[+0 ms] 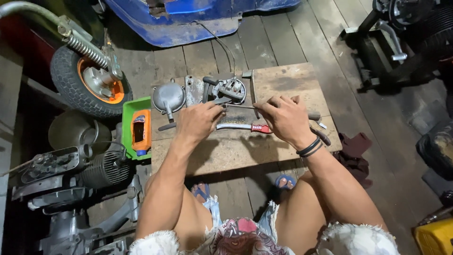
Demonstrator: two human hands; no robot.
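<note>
Person seated over a low wooden counter (pixel 283 85) set on a plank floor. Left hand (pixel 198 122) and right hand (pixel 283 118) both close their grip on a thin metal rod (pixel 240 107), one at each end, holding it level just above the counter's middle, probably so it stays steady for close work. Directly under the rod on the counter lies a red-handled tool (pixel 245 127), kept within easy reach. At the counter's far edge sits a small engine part with a cable (pixel 230 89), and a round grey cover (pixel 168 97) rests at its far left corner. Just off the counter's left side, a green tray (pixel 128 113) holds an orange bottle (pixel 141 132), likely parked there to keep the counter free. Further left of the counter stands a small wheel with orange rim (pixel 92 82).
</note>
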